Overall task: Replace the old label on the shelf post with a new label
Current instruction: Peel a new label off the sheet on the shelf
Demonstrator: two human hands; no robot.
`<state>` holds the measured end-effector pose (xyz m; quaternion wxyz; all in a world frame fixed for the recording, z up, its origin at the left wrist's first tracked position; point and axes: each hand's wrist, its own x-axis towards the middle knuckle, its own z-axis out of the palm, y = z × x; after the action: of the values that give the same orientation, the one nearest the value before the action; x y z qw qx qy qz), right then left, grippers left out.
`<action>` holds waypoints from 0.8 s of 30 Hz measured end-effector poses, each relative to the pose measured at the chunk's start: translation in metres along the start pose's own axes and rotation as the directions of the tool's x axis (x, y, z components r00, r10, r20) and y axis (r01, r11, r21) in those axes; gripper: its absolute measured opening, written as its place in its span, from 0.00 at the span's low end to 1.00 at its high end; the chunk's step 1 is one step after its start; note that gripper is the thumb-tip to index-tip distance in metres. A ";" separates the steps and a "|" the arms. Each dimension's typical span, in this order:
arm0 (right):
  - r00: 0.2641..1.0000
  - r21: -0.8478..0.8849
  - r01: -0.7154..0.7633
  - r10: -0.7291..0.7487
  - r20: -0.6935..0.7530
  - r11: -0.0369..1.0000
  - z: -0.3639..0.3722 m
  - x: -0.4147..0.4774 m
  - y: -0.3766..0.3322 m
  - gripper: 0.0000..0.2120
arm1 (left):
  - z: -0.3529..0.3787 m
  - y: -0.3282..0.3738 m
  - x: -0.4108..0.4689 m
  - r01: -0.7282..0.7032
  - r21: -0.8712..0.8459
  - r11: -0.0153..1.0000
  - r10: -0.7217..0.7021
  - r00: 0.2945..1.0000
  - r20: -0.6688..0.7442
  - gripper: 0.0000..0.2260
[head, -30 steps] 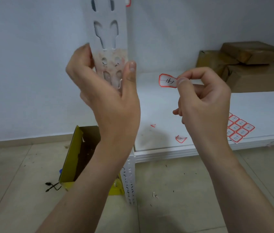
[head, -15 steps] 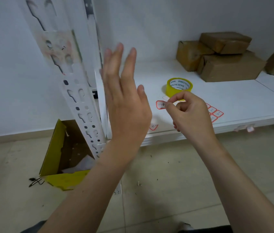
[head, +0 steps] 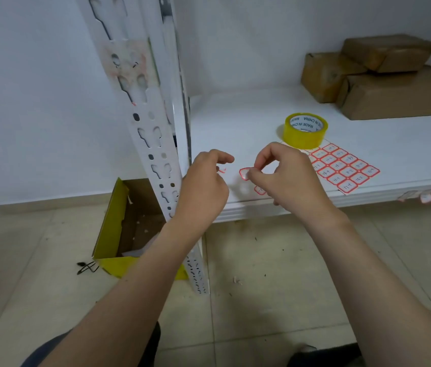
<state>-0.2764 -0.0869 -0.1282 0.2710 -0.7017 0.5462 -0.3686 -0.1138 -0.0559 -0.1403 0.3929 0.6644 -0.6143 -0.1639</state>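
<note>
The white perforated shelf post (head: 144,123) rises at the left, with a patch of torn pinkish label residue (head: 127,62) high on its face. My right hand (head: 285,178) pinches a small white label with a red border (head: 245,172) just above the white shelf (head: 235,123). My left hand (head: 203,186) hovers to the left of it, beside the post, fingers loosely curled and holding nothing I can see. A sheet of red-bordered labels (head: 341,168) lies on the shelf to the right.
A roll of yellow tape (head: 304,131) stands behind the label sheet. Brown cardboard parcels (head: 378,75) are stacked at the back right. A loose label (head: 259,190) lies near the shelf's front edge. An open yellow box (head: 127,231) sits on the tiled floor behind the post.
My left hand let go of the post, opened, then dropped down to the shelf. My right hand lowered the label from post height to just above the shelf. The view shifted right.
</note>
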 end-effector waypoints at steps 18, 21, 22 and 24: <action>0.970 -0.306 0.009 0.066 0.232 0.952 0.037 0.007 0.005 0.09 | 0.019 -0.007 0.010 0.168 -0.228 0.959 -0.190 0.978 -0.080 0.21; 0.972 -0.348 0.011 0.071 0.222 0.938 0.039 0.006 0.004 0.10 | 0.018 -0.006 0.009 0.170 -0.222 0.960 -0.191 0.978 -0.078 0.20; 0.974 -0.356 0.009 0.073 0.215 0.935 0.038 0.006 0.004 0.09 | 0.018 -0.006 0.009 0.170 -0.221 0.960 -0.191 0.979 -0.076 0.20; 0.975 -0.372 0.006 0.077 0.207 0.928 0.038 0.006 0.003 0.09 | 0.017 -0.006 0.009 0.175 -0.224 0.959 -0.196 0.978 -0.073 0.20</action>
<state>-0.2464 -0.0938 -0.1514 0.1988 -0.7662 0.5854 -0.1750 -0.1203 -0.0700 -0.1529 0.4745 0.6794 -0.5083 -0.2343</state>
